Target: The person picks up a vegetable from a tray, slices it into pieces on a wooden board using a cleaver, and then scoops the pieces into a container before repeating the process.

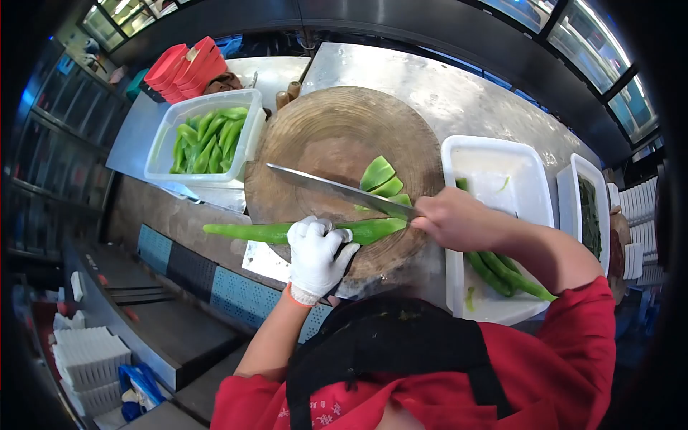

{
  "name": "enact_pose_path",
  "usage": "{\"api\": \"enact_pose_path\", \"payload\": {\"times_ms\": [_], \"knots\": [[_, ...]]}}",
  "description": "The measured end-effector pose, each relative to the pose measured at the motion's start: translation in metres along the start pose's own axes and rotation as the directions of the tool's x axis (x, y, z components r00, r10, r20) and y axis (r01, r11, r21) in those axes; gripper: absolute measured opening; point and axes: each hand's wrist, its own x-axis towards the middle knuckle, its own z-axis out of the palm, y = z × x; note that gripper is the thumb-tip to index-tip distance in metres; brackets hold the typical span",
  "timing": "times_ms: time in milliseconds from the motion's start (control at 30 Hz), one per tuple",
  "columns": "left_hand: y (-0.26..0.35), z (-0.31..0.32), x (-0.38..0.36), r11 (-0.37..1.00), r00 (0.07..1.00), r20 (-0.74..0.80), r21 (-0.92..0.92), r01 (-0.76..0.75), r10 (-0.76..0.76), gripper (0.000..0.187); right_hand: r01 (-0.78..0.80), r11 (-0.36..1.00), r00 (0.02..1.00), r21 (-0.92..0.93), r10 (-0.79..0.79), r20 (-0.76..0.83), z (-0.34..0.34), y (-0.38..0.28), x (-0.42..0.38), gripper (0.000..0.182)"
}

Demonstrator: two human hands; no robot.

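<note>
My left hand (pixel 317 256), in a white glove, presses a long green pepper (pixel 247 233) down on the round wooden chopping block (pixel 304 129). Its fingers are curled over the middle of the pepper, whose tapered end points left past the block's edge. A kitchen knife (pixel 326 184) is in my bare right hand (pixel 453 217), with the fingers closed round the handle. The blade slants up and to the left over the block, just beyond the pepper. Several cut green pepper pieces (pixel 378 174) lie behind the blade; some are partly hidden by it.
Left of the block stands a clear tub (pixel 154 154) of green peppers, with stacked red baskets (pixel 188 70) behind. Under my right forearm is a white bin (pixel 534 168) with several long peppers (pixel 494 272). A second white bin (pixel 572 204) holds dark greens further right.
</note>
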Motion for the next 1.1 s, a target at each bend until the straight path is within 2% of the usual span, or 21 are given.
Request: {"api": "enact_pose_path", "payload": {"times_ms": [67,200,267,300,367,433,500,533,567,633,700,733,800,833,933,1067,1100], "knots": [[-0.002,0.003,0.001,0.998,1.000,-0.022,-0.059,-0.016,0.014,0.037,-0.206,0.979,0.967,0.011,0.201,0.158,-0.019,-0.017,-0.007,0.027],[-0.002,0.007,-0.002,0.997,0.999,-0.038,-0.079,-0.010,0.007,0.036,-0.196,0.979,0.945,-0.057,0.204,0.256,-0.012,-0.020,-0.002,0.025],[0.003,0.006,-0.004,1.000,0.997,-0.078,-0.008,-0.007,0.006,0.036,0.016,0.999,0.986,-0.035,-0.010,0.166,0.015,-0.008,0.014,0.023],[0.003,0.006,-0.006,1.000,0.997,-0.076,-0.006,-0.006,0.005,0.036,0.017,0.999,0.986,-0.032,-0.011,0.167,0.019,-0.017,0.019,0.023],[0.005,0.005,-0.009,1.000,0.998,-0.062,0.010,-0.006,0.006,0.035,-0.127,0.991,0.959,-0.041,0.133,0.250,0.026,-0.037,0.032,0.021],[0.001,-0.004,-0.010,0.999,0.999,-0.018,-0.006,-0.032,0.032,0.039,-0.135,0.990,0.953,-0.048,0.143,0.268,0.026,-0.037,0.031,0.020],[-0.006,-0.027,-0.004,0.999,0.990,0.136,-0.016,-0.038,0.039,0.052,-0.198,0.980,0.955,-0.011,0.196,0.222,0.019,-0.032,0.031,0.020],[-0.009,-0.043,0.003,0.998,0.976,0.217,0.065,-0.015,0.000,0.066,-0.196,0.981,0.957,-0.009,0.193,0.215,0.013,-0.027,0.030,0.020],[-0.018,-0.051,0.005,0.987,0.956,0.292,0.153,-0.044,-0.002,0.068,-0.169,0.985,0.964,0.039,0.157,0.213,0.007,-0.019,0.024,0.022],[-0.036,-0.049,0.006,0.994,0.920,0.391,0.106,-0.040,-0.005,0.066,-0.133,0.987,0.970,0.091,0.111,0.218,0.001,-0.009,0.016,0.023],[-0.035,-0.036,0.016,0.991,0.925,0.380,0.128,-0.038,-0.013,0.063,-0.114,0.980,0.989,0.161,0.097,0.108,-0.005,-0.003,0.013,0.024],[-0.035,-0.029,0.021,0.992,0.948,0.319,0.121,-0.037,-0.003,0.062,-0.064,0.994,0.998,0.084,0.062,0.025,-0.007,0.000,0.014,0.026],[-0.029,-0.017,0.027,0.993,0.981,0.193,0.106,-0.057,0.036,0.054,-0.096,0.993,0.995,0.073,0.096,0.005,-0.014,-0.002,0.013,0.027],[-0.026,-0.015,0.027,0.993,0.980,0.193,0.099,-0.063,0.043,0.054,-0.123,0.990,0.992,0.065,0.124,-0.002,-0.018,-0.003,0.011,0.027],[-0.018,-0.010,0.018,0.999,0.999,-0.025,-0.028,-0.041,0.040,0.035,-0.139,0.981,0.990,0.138,0.136,0.025,-0.021,-0.006,0.001,0.030],[-0.019,-0.002,0.007,0.989,0.998,-0.025,-0.135,0.054,-0.057,0.037,-0.185,0.971,0.978,0.149,0.167,0.123,-0.016,-0.010,-0.003,0.027],[-0.017,0.000,0.006,0.989,0.997,-0.028,-0.136,0.060,-0.065,0.037,-0.048,0.996,0.994,0.078,0.040,0.098,-0.007,-0.002,0.000,0.028]]}}
